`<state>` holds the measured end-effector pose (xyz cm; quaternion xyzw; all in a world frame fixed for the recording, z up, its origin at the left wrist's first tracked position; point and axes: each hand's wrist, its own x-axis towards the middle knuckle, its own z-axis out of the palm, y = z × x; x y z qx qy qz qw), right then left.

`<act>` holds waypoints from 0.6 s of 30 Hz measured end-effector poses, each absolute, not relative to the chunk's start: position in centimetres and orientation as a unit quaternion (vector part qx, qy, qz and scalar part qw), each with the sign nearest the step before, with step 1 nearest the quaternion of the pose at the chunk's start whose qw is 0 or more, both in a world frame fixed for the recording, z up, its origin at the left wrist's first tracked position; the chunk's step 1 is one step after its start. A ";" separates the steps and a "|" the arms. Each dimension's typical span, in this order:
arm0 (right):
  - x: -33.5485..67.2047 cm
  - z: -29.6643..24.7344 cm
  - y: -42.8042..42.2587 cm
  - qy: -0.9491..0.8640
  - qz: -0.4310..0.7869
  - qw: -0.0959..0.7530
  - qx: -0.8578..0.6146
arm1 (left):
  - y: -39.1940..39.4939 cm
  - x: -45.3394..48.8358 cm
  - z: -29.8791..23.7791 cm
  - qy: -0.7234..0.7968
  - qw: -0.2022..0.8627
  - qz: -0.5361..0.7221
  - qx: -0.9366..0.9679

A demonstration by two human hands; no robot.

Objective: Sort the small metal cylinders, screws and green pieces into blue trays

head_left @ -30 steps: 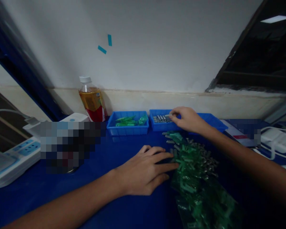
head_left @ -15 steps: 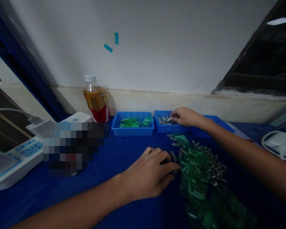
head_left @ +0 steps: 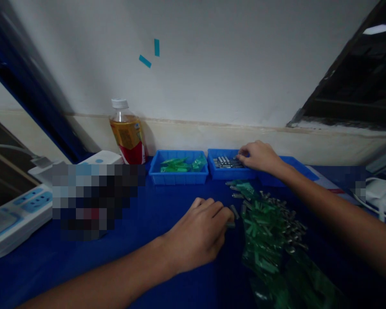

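My left hand rests on the blue table, fingers curled and pinching a small metal piece at the edge of a pile of green and metal parts. My right hand reaches into a blue tray that holds several metal pins. Its fingers are bent down onto the pins, and whether they hold one is hidden. A second blue tray to the left holds green parts.
A drink bottle stands by the wall behind the trays. A white device with blue buttons sits at the left. A white cabled item lies at the right edge. A further blue tray sits under my right forearm.
My left hand has curled from flat fingers into a pinch at the pile's edge. My right hand has shifted slightly right and lower into the pin tray.
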<state>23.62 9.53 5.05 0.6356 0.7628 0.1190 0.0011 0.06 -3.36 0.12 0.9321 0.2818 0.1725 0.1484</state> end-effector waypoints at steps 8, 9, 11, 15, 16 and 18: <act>22.9 4.8 9.9 0.754 0.107 0.027 0.647 | -3.3 0.0 0.2 0.287 0.158 0.163 0.931; 23.0 4.8 9.9 0.753 0.108 0.035 0.648 | -3.4 0.0 0.2 0.287 0.159 0.164 0.930; 23.1 5.0 10.2 0.749 0.106 0.051 0.651 | -3.4 0.0 0.3 0.290 0.161 0.166 0.929; 23.0 5.4 9.2 0.759 0.121 0.008 0.640 | -3.4 0.0 0.4 0.305 0.175 0.194 0.916; 22.7 5.4 8.2 0.769 0.132 -0.037 0.625 | -3.3 0.0 0.3 0.308 0.181 0.209 0.910; 21.8 5.0 5.3 0.796 0.140 -0.151 0.569 | -3.2 0.0 0.2 0.314 0.195 0.242 0.897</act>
